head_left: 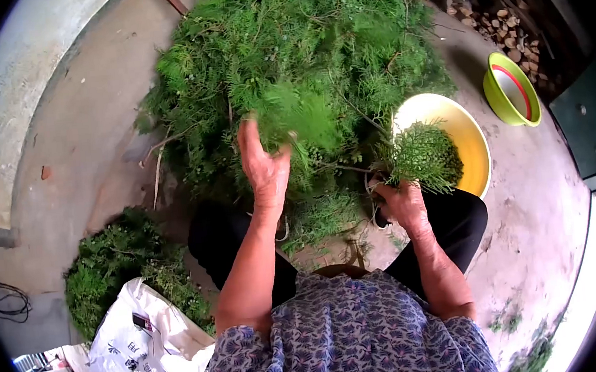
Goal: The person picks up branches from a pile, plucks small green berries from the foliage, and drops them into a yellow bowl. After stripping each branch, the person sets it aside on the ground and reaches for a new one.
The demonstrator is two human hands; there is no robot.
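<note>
A large heap of green evergreen sprigs (251, 55) lies on the floor in front of me. My left hand (264, 167) is raised over its near edge, thumb and fingers apart. Just beyond those fingers is a motion-blurred green sprig (302, 115); no firm grip on it shows. My right hand (405, 208) is closed around the stem end of an evergreen sprig (419, 150) by my knee. The leafy part of that sprig hangs over a yellow basin (477, 142). Small green cones or berries (454, 162) lie inside the basin, partly hidden by the sprig.
A lime-green basin (532, 112) with a red band stands at the right, near cut firewood (508, 33). To my left are a smaller pile of sprigs (110, 263) and a white sack (146, 351). A black cable (10, 303) lies at the far left.
</note>
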